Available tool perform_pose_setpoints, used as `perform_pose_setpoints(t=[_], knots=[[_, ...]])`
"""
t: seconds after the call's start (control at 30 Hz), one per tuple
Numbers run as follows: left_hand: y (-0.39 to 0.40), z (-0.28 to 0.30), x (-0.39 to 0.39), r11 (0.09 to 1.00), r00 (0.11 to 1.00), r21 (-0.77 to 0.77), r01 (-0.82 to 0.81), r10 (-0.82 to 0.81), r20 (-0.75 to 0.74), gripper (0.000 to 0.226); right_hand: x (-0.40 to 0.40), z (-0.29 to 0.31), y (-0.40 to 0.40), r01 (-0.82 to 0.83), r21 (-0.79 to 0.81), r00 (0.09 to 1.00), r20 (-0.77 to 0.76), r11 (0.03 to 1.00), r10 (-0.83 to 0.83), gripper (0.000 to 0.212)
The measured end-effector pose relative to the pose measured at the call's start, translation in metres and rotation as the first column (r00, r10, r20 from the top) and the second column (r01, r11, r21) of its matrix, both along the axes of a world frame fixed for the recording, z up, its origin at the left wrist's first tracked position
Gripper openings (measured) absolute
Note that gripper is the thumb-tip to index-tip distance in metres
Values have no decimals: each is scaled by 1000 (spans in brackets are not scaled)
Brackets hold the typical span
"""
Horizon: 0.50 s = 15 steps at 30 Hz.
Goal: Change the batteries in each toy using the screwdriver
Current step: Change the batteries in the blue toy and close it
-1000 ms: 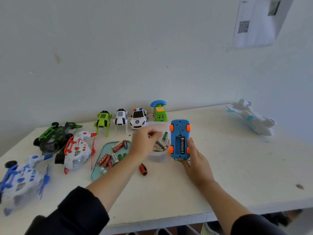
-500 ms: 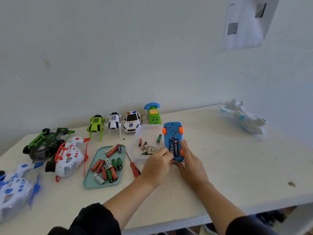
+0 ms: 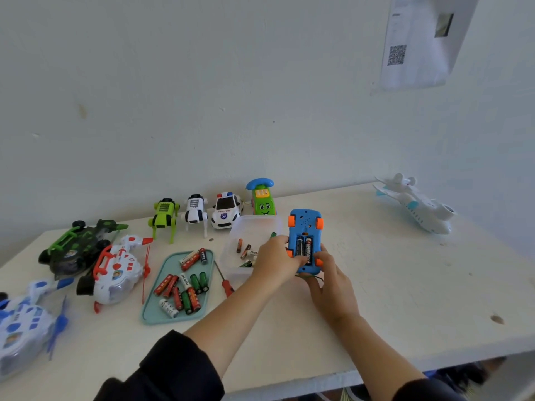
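Note:
A blue toy car (image 3: 304,224) with orange wheels lies upside down on the table, its battery bay open with two black batteries (image 3: 304,248) inside. My left hand (image 3: 275,260) grips the car's left side, fingertips at the batteries. My right hand (image 3: 330,282) holds its near right end. A red-handled screwdriver (image 3: 225,280) lies between a teal tray (image 3: 153,311) of several batteries and a clear tub (image 3: 254,227) holding a few more.
Along the wall stand a green robot dog (image 3: 163,217), a white robot dog (image 3: 195,212), a police car (image 3: 226,212) and a green toy phone (image 3: 262,198). Toy helicopters (image 3: 113,270) crowd the left. A white plane (image 3: 417,205) sits far right. The table edge (image 3: 318,377) runs near me.
My left hand left the clear tub and came to the blue car's battery bay. A second battery now sits in the bay. The right hand stays on the car.

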<state>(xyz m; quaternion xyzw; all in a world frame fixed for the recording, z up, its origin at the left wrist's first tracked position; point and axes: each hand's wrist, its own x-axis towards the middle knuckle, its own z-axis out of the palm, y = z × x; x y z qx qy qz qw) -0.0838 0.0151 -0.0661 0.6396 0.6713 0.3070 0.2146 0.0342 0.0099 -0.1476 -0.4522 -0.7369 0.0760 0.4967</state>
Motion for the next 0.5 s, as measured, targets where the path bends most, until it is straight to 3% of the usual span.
perform_pose_setpoints(t=[0.1,0.27,0.4,0.5], knots=[[4,-1,1,998,998,-14,-68,69,17,41,1,0,1,7,16,1000,0,1000,-7,65],[4,-5,3,993,991,-28,-119,120,60,34,2,-3,1,2,-23,999,-33,1000,-3,63],[7,1,-6,991,983,-134,-22,46,177,34,2,-3,8,-151,-196,962,-255,969,98,62],[7,10,-15,979,952,-164,119,-66,299,21,3,-3,10,-226,-260,935,-328,939,134,77]])
